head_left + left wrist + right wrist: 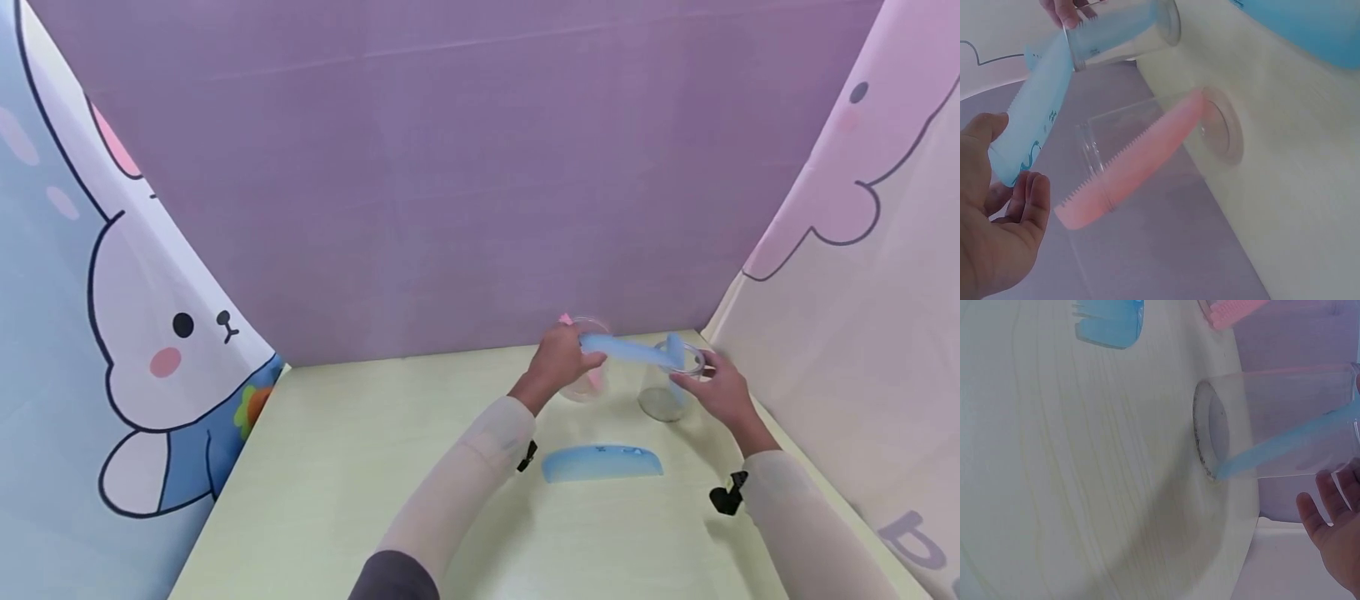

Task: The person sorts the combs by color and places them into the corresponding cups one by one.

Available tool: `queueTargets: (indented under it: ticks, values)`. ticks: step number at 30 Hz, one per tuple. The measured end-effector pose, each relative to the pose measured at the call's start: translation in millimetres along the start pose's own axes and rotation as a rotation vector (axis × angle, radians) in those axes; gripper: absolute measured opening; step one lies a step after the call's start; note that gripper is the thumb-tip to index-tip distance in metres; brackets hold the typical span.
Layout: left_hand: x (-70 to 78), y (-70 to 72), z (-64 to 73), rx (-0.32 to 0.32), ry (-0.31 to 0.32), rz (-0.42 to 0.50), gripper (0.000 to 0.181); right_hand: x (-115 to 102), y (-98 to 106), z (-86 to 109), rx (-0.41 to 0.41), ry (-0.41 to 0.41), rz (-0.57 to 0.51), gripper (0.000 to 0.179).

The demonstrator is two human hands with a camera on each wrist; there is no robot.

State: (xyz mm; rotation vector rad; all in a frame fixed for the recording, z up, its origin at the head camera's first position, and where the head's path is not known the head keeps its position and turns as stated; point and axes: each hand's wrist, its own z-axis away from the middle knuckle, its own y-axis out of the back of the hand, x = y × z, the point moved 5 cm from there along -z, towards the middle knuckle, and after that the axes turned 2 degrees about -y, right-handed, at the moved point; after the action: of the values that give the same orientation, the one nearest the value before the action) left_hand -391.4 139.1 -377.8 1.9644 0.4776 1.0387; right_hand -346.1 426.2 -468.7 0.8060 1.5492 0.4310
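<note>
My left hand (558,360) pinches one end of a pale blue comb (1038,112) between thumb and fingers. That comb's other end meets the rim of a clear jar (660,405) on the right. My right hand (723,392) holds this jar near its rim. Inside it, another blue comb (1285,447) leans at a slant. Beside it to the left stands a second clear jar (1229,128), with a pink comb (1141,161) slanting inside and poking out past the mouth. Nearer to me, a third blue comb (600,464) lies flat on the table.
The pale wood-grain table (360,475) ends at a purple backdrop (450,183) just behind the jars. A cloth with a printed rabbit (150,358) hangs at the left. Another printed cloth (847,350) stands close along the right side.
</note>
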Motion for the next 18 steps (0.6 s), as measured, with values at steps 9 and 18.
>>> queueTargets:
  ticks: [9,18]
  values:
    - [20.9,-0.4,-9.7,0.108,0.008,0.137,0.045,0,1,-1.3,-0.001,-0.003,-0.001,0.078]
    - [37.3,-18.9,-11.5,-0.131,-0.001,0.250,0.072,1,0,-2.3,0.033,0.021,-0.013,0.074]
